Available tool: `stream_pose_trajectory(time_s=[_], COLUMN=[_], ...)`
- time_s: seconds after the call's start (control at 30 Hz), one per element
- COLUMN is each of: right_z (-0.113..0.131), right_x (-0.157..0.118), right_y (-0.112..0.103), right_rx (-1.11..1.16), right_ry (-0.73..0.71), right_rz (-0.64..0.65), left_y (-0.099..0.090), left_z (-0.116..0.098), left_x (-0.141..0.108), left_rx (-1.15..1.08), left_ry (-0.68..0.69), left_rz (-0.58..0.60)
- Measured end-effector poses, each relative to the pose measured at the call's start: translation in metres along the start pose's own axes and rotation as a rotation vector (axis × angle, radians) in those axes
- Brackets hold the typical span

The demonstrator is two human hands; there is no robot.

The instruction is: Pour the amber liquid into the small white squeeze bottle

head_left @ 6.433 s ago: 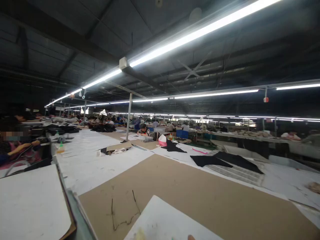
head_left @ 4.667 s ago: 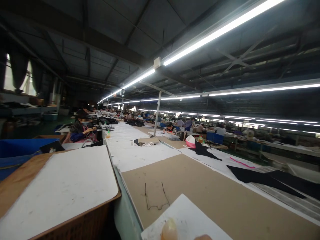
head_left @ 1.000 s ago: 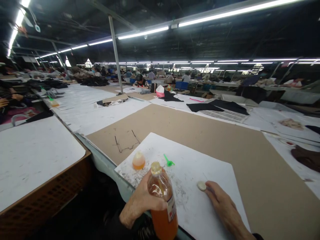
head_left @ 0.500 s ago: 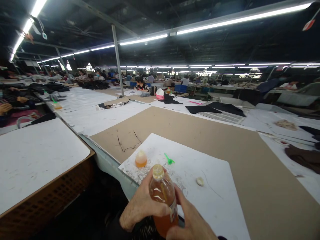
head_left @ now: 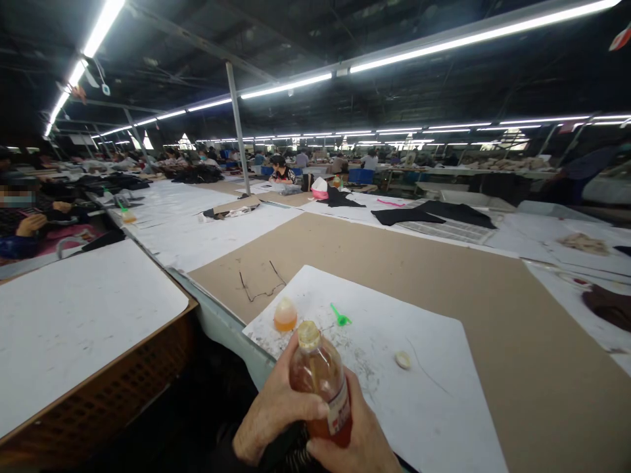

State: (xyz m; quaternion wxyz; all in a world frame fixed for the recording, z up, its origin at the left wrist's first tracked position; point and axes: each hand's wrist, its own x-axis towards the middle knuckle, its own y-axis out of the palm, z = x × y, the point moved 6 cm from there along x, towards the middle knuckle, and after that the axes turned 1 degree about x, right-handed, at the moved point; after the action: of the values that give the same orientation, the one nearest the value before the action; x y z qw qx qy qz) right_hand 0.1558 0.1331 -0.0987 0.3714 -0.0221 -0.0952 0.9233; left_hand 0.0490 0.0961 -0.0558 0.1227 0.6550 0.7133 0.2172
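Between both my hands is a clear plastic bottle with amber liquid and a label, tilted slightly to the left. My left hand wraps round its left side, thumb across the front. From the right, my right hand grips the lower part. The bottle's mouth is crusted yellowish. Beyond it on a stained white sheet stand a small squeeze bottle holding orange liquid and a green nozzle cap. A round whitish cap lies to the right.
Eyeglasses rest on the brown paper. A lower white board and an orange crate are at left. Black cloth pieces lie farther back. A co-worker's hand shows at far left.
The view has turned slightly left, so the scene sits farther right. My right hand has moved up and in around the bottle, whose label now faces me more. The left hand keeps its hold.
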Motion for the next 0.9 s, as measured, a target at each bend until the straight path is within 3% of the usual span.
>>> stream_pose_trajectory(time_s=[0.1,0.2,0.33,0.47,0.6,0.8,0.9], right_z=[-0.009,-0.01,-0.013,-0.022,-0.028,-0.027,-0.026], right_x=[0.0,-0.001,-0.002,-0.002,-0.001,-0.003,-0.006], right_y=[-0.006,-0.006,-0.004,-0.002,-0.002,0.006,0.011], right_rx=[-0.148,-0.262,-0.425,-0.477,-0.469,-0.498,-0.454], right_ry=[0.044,0.007,-0.046,-0.062,-0.099,-0.207,-0.232], right_rz=[-0.205,-0.315,-0.399,-0.394,-0.414,-0.47,-0.428], left_y=[-0.01,-0.007,0.0,-0.001,0.002,0.003,-0.005], left_z=[0.018,0.029,0.035,0.038,0.034,0.024,0.021], left_x=[0.001,0.0,-0.001,-0.003,-0.005,-0.007,-0.008], left_rx=[-0.04,-0.008,0.075,0.226,0.274,0.283,0.311], left_ry=[0.058,0.095,0.073,0.021,-0.001,0.033,0.012], left_rz=[-0.167,-0.309,-0.476,-0.646,-0.704,-0.7,-0.622])
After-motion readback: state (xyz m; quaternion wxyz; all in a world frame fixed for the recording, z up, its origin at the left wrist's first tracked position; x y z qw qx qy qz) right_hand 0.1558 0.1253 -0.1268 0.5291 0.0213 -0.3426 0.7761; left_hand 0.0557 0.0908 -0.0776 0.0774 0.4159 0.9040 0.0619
